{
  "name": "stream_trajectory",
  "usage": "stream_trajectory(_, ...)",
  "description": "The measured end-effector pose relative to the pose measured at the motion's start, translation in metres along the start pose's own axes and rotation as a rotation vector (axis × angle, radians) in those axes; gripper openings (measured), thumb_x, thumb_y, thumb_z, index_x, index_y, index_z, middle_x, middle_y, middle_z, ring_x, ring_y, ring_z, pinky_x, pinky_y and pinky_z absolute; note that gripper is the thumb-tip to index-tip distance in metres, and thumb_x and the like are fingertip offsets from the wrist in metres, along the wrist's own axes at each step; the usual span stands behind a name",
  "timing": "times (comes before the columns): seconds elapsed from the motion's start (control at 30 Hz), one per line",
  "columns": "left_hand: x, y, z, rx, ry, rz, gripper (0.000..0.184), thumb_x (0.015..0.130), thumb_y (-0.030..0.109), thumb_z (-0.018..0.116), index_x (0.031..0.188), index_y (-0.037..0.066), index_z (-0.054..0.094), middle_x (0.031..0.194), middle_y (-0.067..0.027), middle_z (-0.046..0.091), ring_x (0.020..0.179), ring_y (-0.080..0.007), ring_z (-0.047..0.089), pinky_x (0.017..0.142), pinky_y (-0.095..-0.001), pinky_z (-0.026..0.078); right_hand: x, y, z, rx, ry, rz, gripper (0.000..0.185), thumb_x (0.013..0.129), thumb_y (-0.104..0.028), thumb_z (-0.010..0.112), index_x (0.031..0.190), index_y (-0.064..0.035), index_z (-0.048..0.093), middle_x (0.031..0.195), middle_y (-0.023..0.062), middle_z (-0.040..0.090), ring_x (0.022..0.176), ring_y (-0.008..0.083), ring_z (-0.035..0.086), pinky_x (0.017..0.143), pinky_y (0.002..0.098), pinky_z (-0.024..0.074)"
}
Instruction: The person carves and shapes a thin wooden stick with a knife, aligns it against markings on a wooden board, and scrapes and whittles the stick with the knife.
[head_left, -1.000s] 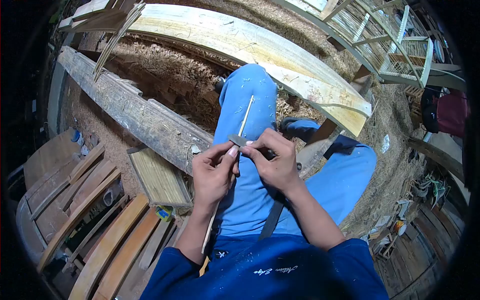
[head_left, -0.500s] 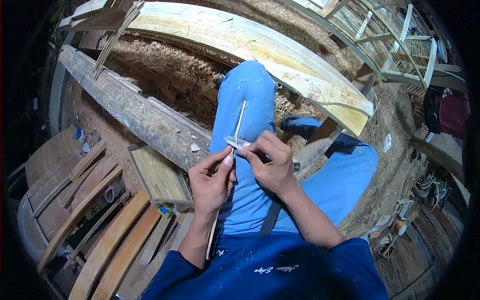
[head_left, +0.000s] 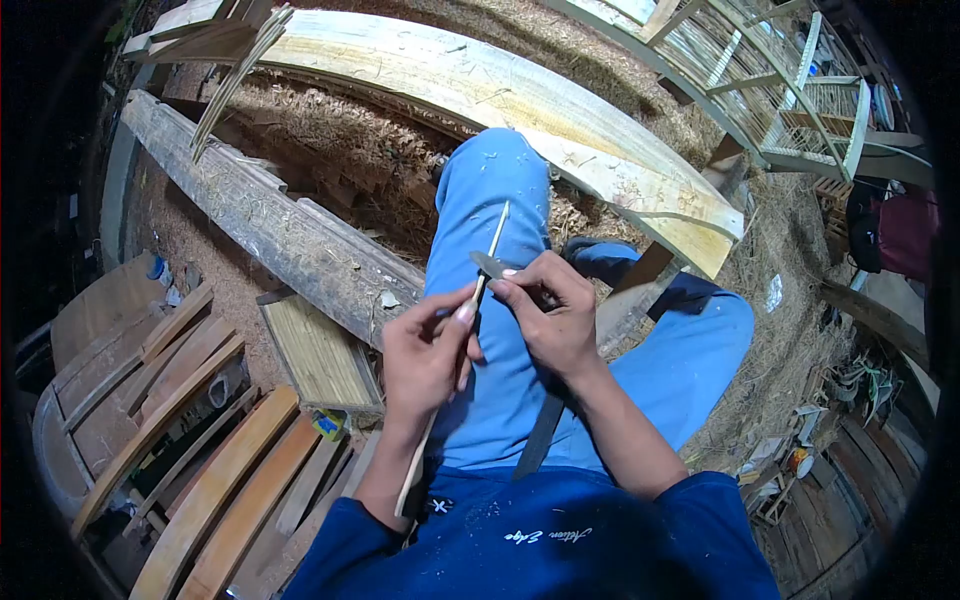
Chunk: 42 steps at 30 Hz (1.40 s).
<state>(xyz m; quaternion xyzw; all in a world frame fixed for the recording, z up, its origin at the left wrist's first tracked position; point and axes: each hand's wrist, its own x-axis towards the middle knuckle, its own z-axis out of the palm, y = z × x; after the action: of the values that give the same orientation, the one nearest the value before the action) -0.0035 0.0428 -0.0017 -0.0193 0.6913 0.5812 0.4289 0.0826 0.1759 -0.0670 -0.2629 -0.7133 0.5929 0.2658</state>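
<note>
Well off the plank edge [head_left: 620,200], the blade [head_left: 488,263] crosses the strip [head_left: 498,231].

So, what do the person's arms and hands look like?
The sleeves are deep blue and end partway up, leaving the forearms bare. The left hand and right hand have no gloves. I see no watch, and no rings on the fingers that show.

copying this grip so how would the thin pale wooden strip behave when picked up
The thin pale wooden strip is probably light, being so slender. It seems fairly stiff, since it runs nearly straight beyond the left hand. Its narrowness suggests hard bending might snap it.
</note>
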Motion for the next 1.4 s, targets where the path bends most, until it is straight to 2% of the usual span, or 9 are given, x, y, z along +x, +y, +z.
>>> stream_trajectory(0.17,0.023,0.000,0.007,-0.020,-0.002,0.032,0.018,0.098,0.008,0.060,0.109,-0.006,0.064,0.061,-0.0075,0.061,0.038,-0.0070,0.045,0.034,-0.0222,0.031,0.002,-0.006,-0.001,0.027,-0.023,0.023,0.012,0.079,-0.004,0.079,0.078,0.0005,0.068,0.073,0.0105,0.062,0.064,0.0218,0.063,0.058,0.0325,0.0465)
stream_trajectory(0.23,0.026,-0.007,0.003,-0.017,-0.026,0.079,0.021,0.098,0.007,0.060,0.113,-0.006,0.065,0.061,-0.0058,0.059,0.040,-0.0059,0.044,0.035,-0.0215,0.031,0.001,-0.005,-0.001,-0.002,-0.066,0.025,0.010,0.080,-0.001,0.078,0.081,0.0031,0.069,0.075,0.0106,0.064,0.067,0.0180,0.062,0.061,0.0303,0.0466)
stream_trajectory(0.43,0.008,-0.015,-0.005,-0.063,-0.019,0.042,0.026,0.099,0.008,0.060,0.123,-0.002,0.065,0.063,-0.0025,0.060,0.043,-0.0030,0.044,0.038,-0.0200,0.031,-0.001,-0.006,0.001,-0.067,-0.057,0.023,0.011,0.079,-0.001,0.078,0.079,0.0032,0.068,0.072,0.0116,0.063,0.066,0.0211,0.062,0.061,0.0321,0.0468)
stream_trajectory(0.67,-0.007,-0.014,-0.005,-0.070,0.031,0.010,0.024,0.099,0.008,0.060,0.119,-0.002,0.067,0.062,-0.0016,0.060,0.042,-0.0024,0.043,0.038,-0.0195,0.030,-0.005,-0.008,0.005,-0.064,-0.070,0.052,0.010,0.078,0.000,0.078,0.079,0.0032,0.068,0.073,0.0118,0.062,0.066,0.0219,0.062,0.062,0.0324,0.0468)
stream_trajectory(0.73,-0.023,-0.017,-0.007,-0.051,0.042,-0.029,0.024,0.099,0.008,0.060,0.119,-0.003,0.067,0.061,-0.0018,0.060,0.041,-0.0027,0.043,0.037,-0.0196,0.030,-0.001,0.001,0.006,-0.060,0.048,0.010,0.014,0.079,-0.006,0.078,0.079,0.0010,0.066,0.075,0.0135,0.062,0.067,0.0290,0.064,0.060,0.0375,0.0473)
stream_trajectory(0.9,-0.036,-0.020,-0.008,-0.020,0.062,-0.033,0.026,0.100,0.010,0.058,0.120,-0.005,0.065,0.059,-0.0072,0.059,0.035,-0.0062,0.040,0.033,-0.0216,0.028,0.004,0.001,0.001,-0.048,0.036,0.006,0.012,0.080,-0.004,0.078,0.080,0.0012,0.067,0.076,0.0133,0.064,0.068,0.0268,0.065,0.061,0.0358,0.0483)
stream_trajectory(1.03,-0.002,-0.001,0.002,0.007,0.011,0.010,0.025,0.100,0.009,0.057,0.121,-0.004,0.063,0.062,-0.0086,0.063,0.037,-0.0068,0.045,0.033,-0.0226,0.031,0.001,-0.012,0.001,0.000,-0.019,0.039,0.012,0.080,-0.004,0.078,0.080,0.0012,0.068,0.075,0.0122,0.064,0.068,0.0238,0.065,0.061,0.0343,0.0479)
stream_trajectory(1.33,0.017,-0.006,0.002,-0.035,-0.041,0.073,0.024,0.101,0.012,0.057,0.118,-0.004,0.063,0.060,-0.0064,0.061,0.036,-0.0079,0.045,0.032,-0.0227,0.031,0.002,-0.009,0.005,0.009,-0.019,0.115,0.013,0.081,-0.005,0.077,0.079,0.0016,0.066,0.073,0.0121,0.062,0.066,0.0238,0.063,0.060,0.0343,0.0470)
stream_trajectory(1.4,0.008,-0.007,0.000,-0.033,-0.023,0.021,0.024,0.101,0.010,0.057,0.119,-0.004,0.064,0.059,-0.0035,0.059,0.038,-0.0048,0.044,0.035,-0.0213,0.032,0.003,-0.008,0.005,0.014,-0.007,0.139,0.013,0.081,-0.005,0.077,0.079,0.0017,0.066,0.073,0.0122,0.062,0.066,0.0247,0.064,0.060,0.0345,0.0470)
